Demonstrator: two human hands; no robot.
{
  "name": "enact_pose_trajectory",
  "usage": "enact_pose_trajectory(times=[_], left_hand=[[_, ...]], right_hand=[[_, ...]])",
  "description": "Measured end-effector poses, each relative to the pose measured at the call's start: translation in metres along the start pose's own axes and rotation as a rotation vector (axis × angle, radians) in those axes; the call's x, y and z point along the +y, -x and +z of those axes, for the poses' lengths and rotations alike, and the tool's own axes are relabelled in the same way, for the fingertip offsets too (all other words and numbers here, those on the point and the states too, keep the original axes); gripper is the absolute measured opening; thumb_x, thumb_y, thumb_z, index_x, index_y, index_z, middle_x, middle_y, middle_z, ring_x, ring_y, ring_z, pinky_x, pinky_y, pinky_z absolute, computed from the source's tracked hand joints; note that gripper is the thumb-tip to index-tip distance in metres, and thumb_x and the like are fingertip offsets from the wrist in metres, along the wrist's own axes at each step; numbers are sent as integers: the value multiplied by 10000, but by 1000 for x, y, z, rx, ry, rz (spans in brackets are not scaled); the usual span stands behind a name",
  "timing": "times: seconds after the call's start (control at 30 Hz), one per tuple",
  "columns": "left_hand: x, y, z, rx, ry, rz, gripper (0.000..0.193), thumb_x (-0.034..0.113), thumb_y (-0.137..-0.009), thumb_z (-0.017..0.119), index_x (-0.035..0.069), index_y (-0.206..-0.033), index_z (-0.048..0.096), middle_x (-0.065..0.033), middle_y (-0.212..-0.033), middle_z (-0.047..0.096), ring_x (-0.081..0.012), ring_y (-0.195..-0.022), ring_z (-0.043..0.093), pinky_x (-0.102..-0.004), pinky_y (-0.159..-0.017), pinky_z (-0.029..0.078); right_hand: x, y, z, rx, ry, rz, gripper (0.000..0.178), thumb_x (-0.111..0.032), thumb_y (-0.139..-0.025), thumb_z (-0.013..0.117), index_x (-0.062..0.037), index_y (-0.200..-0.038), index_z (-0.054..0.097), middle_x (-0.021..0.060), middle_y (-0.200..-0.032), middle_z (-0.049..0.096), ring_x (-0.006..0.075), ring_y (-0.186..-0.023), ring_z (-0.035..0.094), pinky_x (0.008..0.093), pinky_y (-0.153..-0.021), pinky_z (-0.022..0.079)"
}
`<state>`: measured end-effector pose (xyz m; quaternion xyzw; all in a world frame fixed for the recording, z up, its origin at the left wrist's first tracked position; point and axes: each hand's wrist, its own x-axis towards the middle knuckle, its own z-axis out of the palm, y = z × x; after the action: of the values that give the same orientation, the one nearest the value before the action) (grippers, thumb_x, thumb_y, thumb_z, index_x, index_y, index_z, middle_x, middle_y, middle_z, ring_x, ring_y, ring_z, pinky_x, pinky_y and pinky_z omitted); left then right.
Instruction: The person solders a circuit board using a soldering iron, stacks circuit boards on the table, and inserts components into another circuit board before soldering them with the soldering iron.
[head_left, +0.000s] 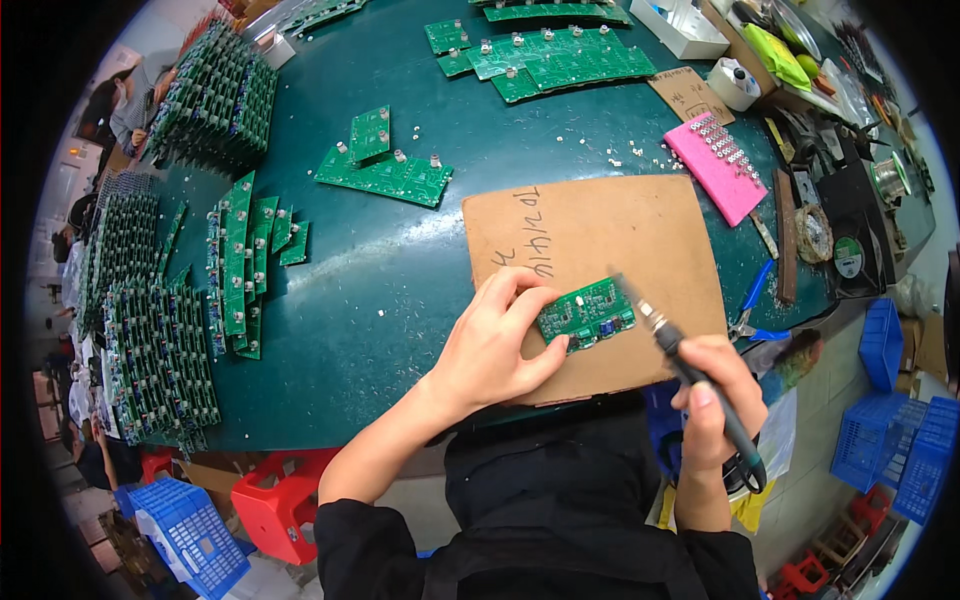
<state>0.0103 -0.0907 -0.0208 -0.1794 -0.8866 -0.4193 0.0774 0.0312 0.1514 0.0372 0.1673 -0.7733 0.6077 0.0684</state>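
**A:** What do I have on the head view?

**B:** I see the left hand [495, 345] pinching a small green circuit board [586, 312] by its left edge, thumb below and fingers curled over the top. The board lies flat on a brown cardboard sheet [600, 230], near the sheet's lower middle.

**A:** And my other side?

**B:** The right hand [715, 400] is closed around the dark handle of a soldering iron [665, 335], held like a pen. Its metal tip slants up and left and sits at the board's upper right corner (I cannot tell if it is actually touching).

**A:** What surrounds the work?

**B:** The cardboard rests on a dark green table [400, 270]. To the left I count 2 big clusters of green boards stacked on edge [150, 350], with looser boards [385, 165] lying flat further up. A pink foam pad [715, 165] studded with small silver parts lies just beyond the cardboard's right corner, blue-handled cutters [755, 300] sit near the right edge, and a solder spool [848, 255] stands further right. Blue crates [905, 440] are on the floor.
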Motion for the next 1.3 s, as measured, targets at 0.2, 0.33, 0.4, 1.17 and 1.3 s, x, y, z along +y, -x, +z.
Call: enact_pose_trajectory(times=[0.2, 0.33, 0.4, 1.17, 1.3], left_hand=[[1, 1, 1, 30, -22, 6, 386, 123, -732, 747, 6, -1080, 628, -164, -1075, 568, -332, -1006, 589, -388, -870, 504], [4, 2, -6, 87, -41, -40, 369, 115, -729, 745, 6, -1061, 625, -154, -1034, 561, -320, -968, 586, -382, -834, 503], [3, 8, -5, 85, -137, -82, 350, 106, -735, 738, 6, -1049, 623, -146, -1021, 558, -313, -954, 585, -378, -820, 502], [55, 27, -1, 331, 50, 137, 400, -134, -736, 679, 44, -1090, 628, -104, -970, 667, -152, -762, 589, -229, -541, 411], [55, 26, -2, 334, 25, 163, 476, -158, -658, 682, 31, -1096, 666, -104, -946, 631, -250, -788, 626, -322, -674, 516]], right_hand=[[35, -9, 8, 162, -29, -40, 386, -313, -997, 540, 50, -1111, 606, 158, -987, 698, 201, -816, 679, 309, -734, 527], [62, -16, 9, 138, 375, -123, 162, -141, -916, 661, -17, -986, 583, 140, -987, 709, 224, -836, 673, 298, -712, 516], [58, -23, 16, 69, 516, -161, 209, -17, -809, 729, -39, -946, 572, 129, -967, 698, 263, -828, 651, 300, -700, 505], [18, 2, 5, 162, 253, -480, 378, 135, -747, 711, -32, -1053, 564, 174, -953, 674, 281, -823, 674, 318, -716, 550], [15, 1, 7, 146, 250, -489, 396, 141, -746, 703, -31, -1074, 564, 176, -955, 668, 282, -820, 670, 322, -709, 550]])
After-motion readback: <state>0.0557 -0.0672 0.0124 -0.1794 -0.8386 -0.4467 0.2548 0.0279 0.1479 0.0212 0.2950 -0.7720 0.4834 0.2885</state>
